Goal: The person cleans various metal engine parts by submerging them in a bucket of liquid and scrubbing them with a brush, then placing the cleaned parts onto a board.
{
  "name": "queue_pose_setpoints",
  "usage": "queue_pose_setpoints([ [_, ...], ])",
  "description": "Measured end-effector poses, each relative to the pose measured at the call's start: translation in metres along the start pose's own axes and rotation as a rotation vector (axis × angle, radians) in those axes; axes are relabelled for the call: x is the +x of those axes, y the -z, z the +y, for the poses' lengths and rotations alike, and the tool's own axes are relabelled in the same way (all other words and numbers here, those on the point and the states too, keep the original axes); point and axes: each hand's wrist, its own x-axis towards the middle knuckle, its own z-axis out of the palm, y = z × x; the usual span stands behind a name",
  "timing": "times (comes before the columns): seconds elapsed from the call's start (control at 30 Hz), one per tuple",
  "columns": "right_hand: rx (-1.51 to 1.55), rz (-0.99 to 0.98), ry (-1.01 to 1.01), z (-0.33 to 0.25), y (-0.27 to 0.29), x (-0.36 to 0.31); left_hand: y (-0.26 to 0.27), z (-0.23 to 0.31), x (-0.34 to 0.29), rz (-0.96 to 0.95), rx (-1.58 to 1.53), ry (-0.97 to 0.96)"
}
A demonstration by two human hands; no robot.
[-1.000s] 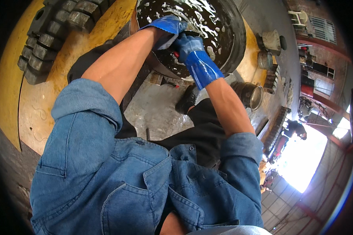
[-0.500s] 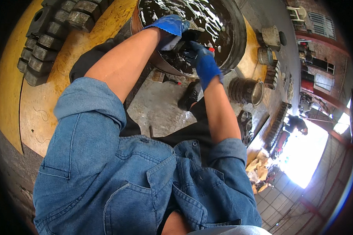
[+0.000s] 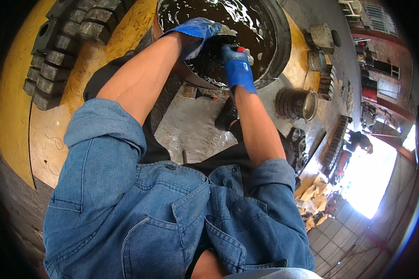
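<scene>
A round metal drum (image 3: 280, 51) of dark, shiny liquid (image 3: 246, 35) stands in front of me. Over it, my left hand (image 3: 201, 30), in a blue rubber glove, is closed on a wet grey metal part (image 3: 227, 30). My right hand (image 3: 237, 65), gloved alike, is wrapped round a tool whose red handle end (image 3: 240, 49) pokes out above the fist. The working end of that tool is hidden, so its kind cannot be made out. Both hands are close together, the right one against the dark underside of the part.
Blocky metal parts (image 3: 56, 65) stand in rows on the yellow board at left. Below the drum lies a flat brush (image 3: 189, 90) with a red-tipped handle. Right of it are a ribbed metal cylinder (image 3: 295, 103) and more metal parts (image 3: 327, 83). A person (image 3: 358, 142) is far right.
My right hand has shifted slightly left and its fist has turned, with the red handle end moving left and up. My left hand stays on the part, which shows a little more.
</scene>
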Motion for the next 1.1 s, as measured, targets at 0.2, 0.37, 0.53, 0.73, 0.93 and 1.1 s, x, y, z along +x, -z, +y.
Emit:
queue_pose_setpoints([
  [0.2, 0.520, -0.374, -0.081, 0.011, 0.076, -0.008, -0.007, -0.001, 0.008, -0.079, -0.189, 0.032],
  [0.37, 0.459, -0.112, -0.080, -0.019, 0.127, -0.041, -0.020, -0.039, 0.035, 0.007, 0.515, 0.035],
  [0.53, 0.553, 0.021, 0.030, -0.010, 0.150, -0.060, -0.039, 0.044, 0.022, -0.097, 0.946, 0.337],
  [0.73, 0.333, 0.155, 0.052, -0.034, 0.153, -0.041, -0.059, 0.055, 0.023, -0.120, 1.150, 0.353],
  [0.93, 0.180, 0.201, 0.096, -0.038, 0.168, -0.026, -0.026, 0.031, 0.026, -0.144, 1.293, -0.311],
  [1.1, 0.330, 0.138, 0.100, -0.029, 0.190, -0.044, -0.040, 0.035, 0.031, -0.023, 1.219, -0.305],
])
